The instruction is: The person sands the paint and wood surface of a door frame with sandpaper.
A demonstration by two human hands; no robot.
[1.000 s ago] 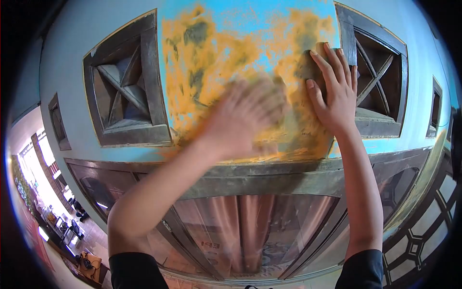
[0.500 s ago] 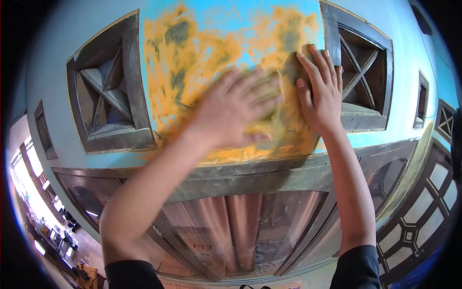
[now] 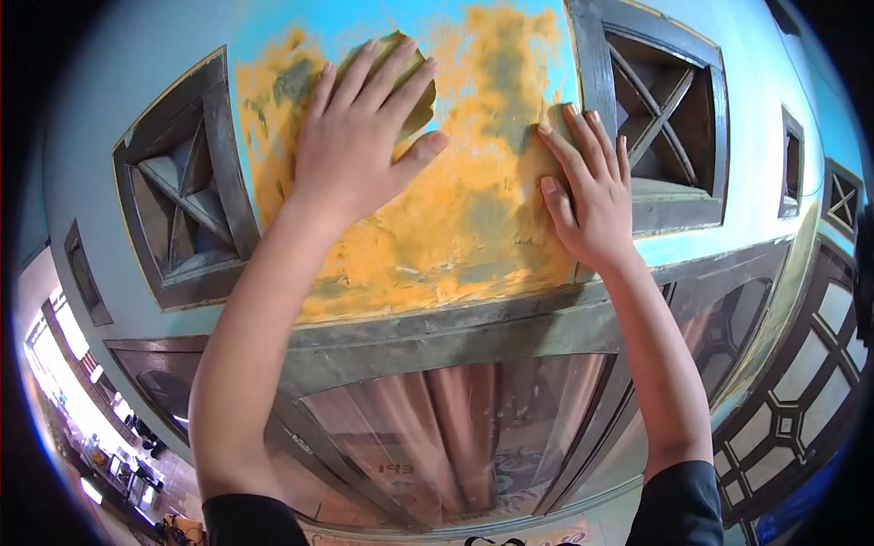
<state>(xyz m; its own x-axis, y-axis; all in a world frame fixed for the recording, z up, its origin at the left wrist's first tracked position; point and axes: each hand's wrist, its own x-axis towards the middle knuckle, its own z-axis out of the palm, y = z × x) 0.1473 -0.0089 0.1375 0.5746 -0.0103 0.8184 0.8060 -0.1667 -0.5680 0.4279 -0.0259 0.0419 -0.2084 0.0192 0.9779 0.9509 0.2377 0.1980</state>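
Observation:
My left hand [image 3: 360,146] lies flat over a greenish-brown sheet [image 3: 421,114], probably sandpaper, pressing it to the upper left of the orange-patched blue wall [image 3: 437,227]. Its fingers are spread, and the sheet's edges show between and beside them. Against the wall's right part rests my right hand [image 3: 590,187], palm down with fingers spread and nothing in it, next to the dark frame of the right vent. Grey and blue patches show through the orange coating between both hands.
Dark wooden vents with crossed bars stand at left [image 3: 187,187] and right [image 3: 651,118]. Below the wall runs a wooden beam [image 3: 446,337] above glass panels with a curtain [image 3: 455,419]. A patterned door [image 3: 801,391] is at far right; cluttered floor at lower left.
My left hand has moved up and left across the wall with the sheet beneath it. My right hand stays on the wall, and the view has shifted slightly.

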